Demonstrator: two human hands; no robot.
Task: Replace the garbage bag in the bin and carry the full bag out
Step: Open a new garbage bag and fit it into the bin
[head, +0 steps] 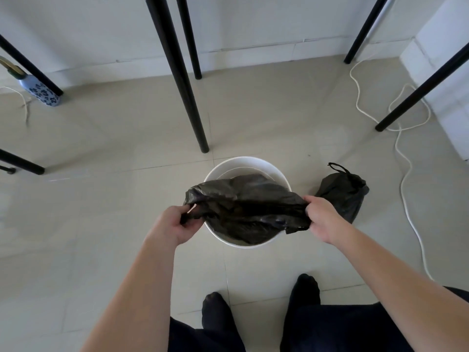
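Pale floor tiles (114, 224) filled the view, crossed by black furniture legs (182, 80) and a white cable (403, 174) trailing along my right. I stood over a round white bin (243, 162) with my dark-socked feet just behind it. My left hand (175, 226) was closed, pinching one edge of a fresh black bag (243, 201); my right hand (322, 219) was closed on the opposite edge. Between them the bag's mouth was stretched wide and hung over the bin's opening, its body sagging down inside. The full bag (342, 191), tied shut with its loop sticking up, sat on the floor just beside the bin on my right. To do this step well, I judged I should keep the mouth spread, let the bag drop deeper, then fold its rim outward over the bin's lip all the way round, working from the near side to the far side so nothing slipped back in.
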